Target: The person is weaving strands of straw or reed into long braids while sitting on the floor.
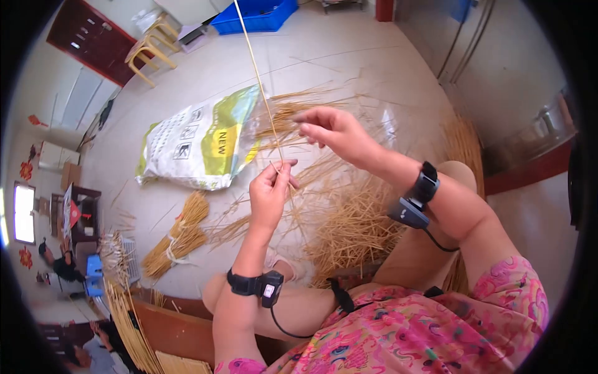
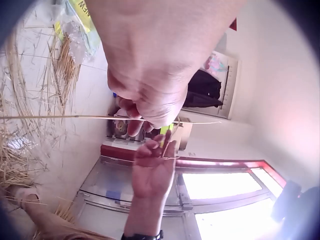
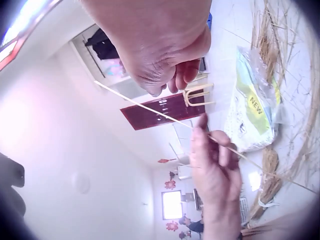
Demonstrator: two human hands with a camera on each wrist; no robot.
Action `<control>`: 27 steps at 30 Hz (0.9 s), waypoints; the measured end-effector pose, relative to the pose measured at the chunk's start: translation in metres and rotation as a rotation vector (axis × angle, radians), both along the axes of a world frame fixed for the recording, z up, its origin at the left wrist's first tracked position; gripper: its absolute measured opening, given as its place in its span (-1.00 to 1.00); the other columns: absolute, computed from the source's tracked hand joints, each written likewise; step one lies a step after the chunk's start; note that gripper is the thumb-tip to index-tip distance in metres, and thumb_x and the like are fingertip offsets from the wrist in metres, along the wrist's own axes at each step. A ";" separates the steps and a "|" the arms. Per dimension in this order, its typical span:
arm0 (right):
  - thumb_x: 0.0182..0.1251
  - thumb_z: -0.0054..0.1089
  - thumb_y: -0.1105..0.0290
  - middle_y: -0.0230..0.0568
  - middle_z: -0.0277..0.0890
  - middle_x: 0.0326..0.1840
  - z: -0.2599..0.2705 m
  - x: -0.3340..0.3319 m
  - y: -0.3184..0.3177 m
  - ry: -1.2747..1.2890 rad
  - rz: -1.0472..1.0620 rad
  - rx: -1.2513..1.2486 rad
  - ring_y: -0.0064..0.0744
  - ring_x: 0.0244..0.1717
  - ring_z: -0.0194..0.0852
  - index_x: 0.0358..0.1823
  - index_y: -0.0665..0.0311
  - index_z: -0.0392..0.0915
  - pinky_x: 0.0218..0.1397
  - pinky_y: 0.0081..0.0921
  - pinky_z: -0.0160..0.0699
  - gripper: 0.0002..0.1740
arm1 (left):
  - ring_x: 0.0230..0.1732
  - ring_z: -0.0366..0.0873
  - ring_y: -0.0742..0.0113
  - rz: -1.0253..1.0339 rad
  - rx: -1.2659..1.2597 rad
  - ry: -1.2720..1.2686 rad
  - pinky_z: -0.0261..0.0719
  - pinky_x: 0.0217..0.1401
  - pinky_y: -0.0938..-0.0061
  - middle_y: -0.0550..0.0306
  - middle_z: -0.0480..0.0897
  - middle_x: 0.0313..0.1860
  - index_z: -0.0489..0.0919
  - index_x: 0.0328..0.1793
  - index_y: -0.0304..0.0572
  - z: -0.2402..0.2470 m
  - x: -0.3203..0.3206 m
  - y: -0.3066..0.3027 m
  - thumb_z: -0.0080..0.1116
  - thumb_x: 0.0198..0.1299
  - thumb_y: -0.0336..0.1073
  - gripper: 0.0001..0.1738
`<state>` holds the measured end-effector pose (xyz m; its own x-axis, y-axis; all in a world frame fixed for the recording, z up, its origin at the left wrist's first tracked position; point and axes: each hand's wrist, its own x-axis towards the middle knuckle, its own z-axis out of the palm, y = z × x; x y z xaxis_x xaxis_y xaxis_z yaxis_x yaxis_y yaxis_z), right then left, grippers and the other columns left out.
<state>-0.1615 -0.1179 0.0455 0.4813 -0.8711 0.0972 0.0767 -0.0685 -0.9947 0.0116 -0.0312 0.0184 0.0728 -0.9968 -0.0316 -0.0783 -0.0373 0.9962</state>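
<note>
A long thin straw stalk rises upright in the head view, pinched between the thumb and fingers of my left hand. A short thin side strand sticks out near that grip in the right wrist view. My right hand hovers beside the stalk, to the right of the left hand and a little higher. Its fingers are loosely bent, with nothing visible between them in the right wrist view. Loose straw stalks lie in a heap on the floor below the hands.
A white and green printed bag lies on the floor, with straw at its open end. Near it is a tied straw bundle. A blue tray and a wooden stool stand farther back. More straw leans at the right.
</note>
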 end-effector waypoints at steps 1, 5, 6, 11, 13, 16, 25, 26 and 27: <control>0.32 0.11 0.30 -0.45 0.53 -0.27 0.009 -0.004 -0.001 -0.024 -0.021 -0.002 -0.75 -0.33 0.38 -0.07 0.29 0.52 -0.27 -0.75 0.39 -0.75 | -0.68 0.17 0.72 -0.037 0.024 -0.025 0.11 -0.60 0.78 0.19 0.58 -0.57 0.58 -0.07 -0.34 -0.003 -0.004 0.001 -0.02 0.33 -0.26 -0.72; 0.29 0.18 0.29 -0.51 0.50 -0.37 0.017 -0.010 -0.008 -0.094 -0.051 -0.020 -0.80 -0.42 0.31 -0.19 0.28 0.55 -0.34 -0.79 0.33 -0.79 | -0.66 0.20 0.72 -0.175 0.079 -0.036 0.18 -0.57 0.78 0.21 0.60 -0.55 0.59 -0.07 -0.35 -0.020 -0.022 0.007 0.00 0.31 -0.30 -0.74; 0.28 0.19 0.30 -0.52 0.49 -0.40 0.016 -0.011 -0.009 -0.104 -0.048 -0.026 -0.81 -0.43 0.30 -0.21 0.28 0.56 -0.36 -0.80 0.31 -0.80 | -0.65 0.21 0.71 -0.207 0.083 -0.048 0.19 -0.56 0.78 0.22 0.60 -0.56 0.59 -0.07 -0.35 -0.023 -0.024 0.007 0.00 0.30 -0.31 -0.74; 0.27 0.18 0.38 -0.51 0.47 -0.49 0.014 -0.011 -0.001 -0.041 -0.027 0.048 -0.78 -0.45 0.33 -0.34 0.32 0.55 -0.42 -0.75 0.33 -0.86 | -0.56 0.31 0.69 -0.150 -0.076 -0.087 0.29 -0.50 0.75 0.16 0.62 -0.33 0.45 0.12 -0.37 -0.019 -0.031 0.003 0.08 0.24 -0.42 -0.66; 0.27 0.16 0.43 -0.45 0.48 -0.51 0.007 -0.007 0.005 -0.075 0.044 0.094 -0.75 -0.47 0.37 -0.37 0.36 0.54 -0.42 -0.71 0.37 -0.87 | -0.46 0.42 0.64 -0.097 -0.092 0.033 0.39 -0.42 0.70 0.12 0.60 -0.23 0.44 0.09 -0.37 -0.017 -0.027 -0.003 0.10 0.21 -0.46 -0.68; 0.27 0.15 0.44 -0.42 0.49 -0.51 0.000 -0.001 0.016 -0.062 0.114 0.167 -0.73 -0.49 0.38 -0.38 0.37 0.54 -0.45 -0.70 0.37 -0.86 | -0.44 0.42 0.64 -0.101 -0.071 0.172 0.41 -0.40 0.71 0.09 0.60 -0.24 0.45 -0.04 -0.38 -0.009 -0.022 -0.004 0.06 0.25 -0.47 -0.81; 0.26 0.16 0.44 -0.42 0.51 -0.49 -0.013 0.008 0.021 -0.030 0.049 0.162 -0.74 -0.49 0.37 -0.30 0.38 0.55 -0.47 -0.71 0.34 -0.88 | -0.66 0.25 0.73 -0.064 -0.069 0.123 0.17 -0.63 0.78 0.16 0.60 -0.50 0.48 -0.21 -0.26 -0.007 -0.018 -0.004 -0.03 0.34 -0.34 -0.86; 0.24 0.16 0.46 -0.41 0.51 -0.49 -0.012 0.008 0.022 -0.067 0.040 0.164 -0.73 -0.48 0.39 -0.32 0.39 0.54 -0.47 -0.70 0.36 -0.89 | -0.68 0.22 0.73 -0.073 -0.064 0.110 0.15 -0.65 0.78 0.14 0.60 -0.50 0.47 -0.19 -0.26 -0.007 -0.018 -0.005 -0.04 0.35 -0.33 -0.85; 0.23 0.16 0.47 -0.41 0.51 -0.49 -0.011 0.008 0.021 -0.046 0.046 0.170 -0.73 -0.48 0.39 -0.33 0.39 0.53 -0.47 -0.70 0.36 -0.90 | -0.69 0.21 0.73 -0.072 -0.072 0.101 0.14 -0.65 0.78 0.15 0.59 -0.51 0.47 -0.20 -0.26 -0.007 -0.017 -0.006 -0.05 0.35 -0.33 -0.85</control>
<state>-0.1537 -0.0966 0.0348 0.5193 -0.8542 -0.0264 0.1216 0.1044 -0.9871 -0.0058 -0.0367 0.0116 0.0015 -0.9993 0.0362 0.0223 0.0362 0.9991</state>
